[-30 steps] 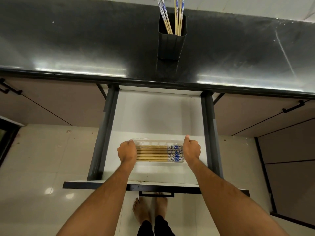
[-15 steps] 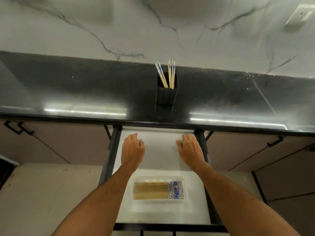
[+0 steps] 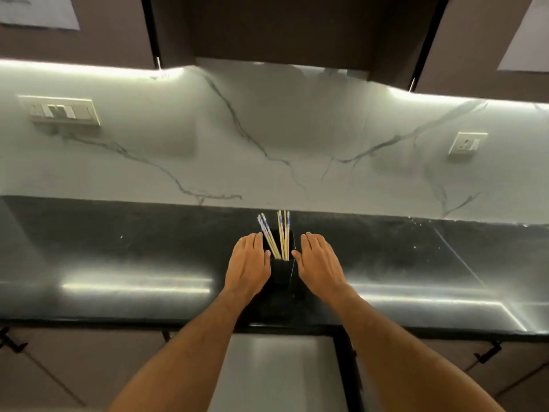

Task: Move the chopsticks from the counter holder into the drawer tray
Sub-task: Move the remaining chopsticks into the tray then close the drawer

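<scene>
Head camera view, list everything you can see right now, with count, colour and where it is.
chopsticks: several, exact count unclear, light wood with blue-and-white ends, standing in the holder
holder: one, black, on the counter between the hands
counter: one, glossy black, across the middle
drawer: one, pale inside, open below the counter edge
wall: white marble with grey veins, behind the counter
switch plates: two, white, on the wall left and right
left hand: open, beside the holder's left side
right hand: open, beside its right side
</scene>
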The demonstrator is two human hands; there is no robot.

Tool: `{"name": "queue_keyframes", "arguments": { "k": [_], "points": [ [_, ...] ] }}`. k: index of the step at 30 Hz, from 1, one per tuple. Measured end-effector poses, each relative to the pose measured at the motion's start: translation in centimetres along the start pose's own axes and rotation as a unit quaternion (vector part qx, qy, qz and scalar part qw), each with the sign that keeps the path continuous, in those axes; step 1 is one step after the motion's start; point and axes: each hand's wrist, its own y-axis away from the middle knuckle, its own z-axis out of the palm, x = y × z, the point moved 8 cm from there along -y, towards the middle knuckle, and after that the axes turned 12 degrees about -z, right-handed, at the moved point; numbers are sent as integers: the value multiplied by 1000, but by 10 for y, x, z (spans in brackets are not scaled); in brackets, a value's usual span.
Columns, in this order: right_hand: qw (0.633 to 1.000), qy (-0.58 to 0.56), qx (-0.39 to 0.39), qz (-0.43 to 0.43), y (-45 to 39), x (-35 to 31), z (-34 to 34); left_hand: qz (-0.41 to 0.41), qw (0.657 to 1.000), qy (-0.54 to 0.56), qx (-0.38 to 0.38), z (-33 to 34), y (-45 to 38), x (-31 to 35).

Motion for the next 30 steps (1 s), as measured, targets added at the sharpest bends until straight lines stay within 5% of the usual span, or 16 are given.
{"name": "queue_keyframes", "arguments": {
  "k": [30],
  "points": [
    [987,-95,-129,8,-116,35,183,-77,993,35,-88,141,-124,-44]
  ]
}}
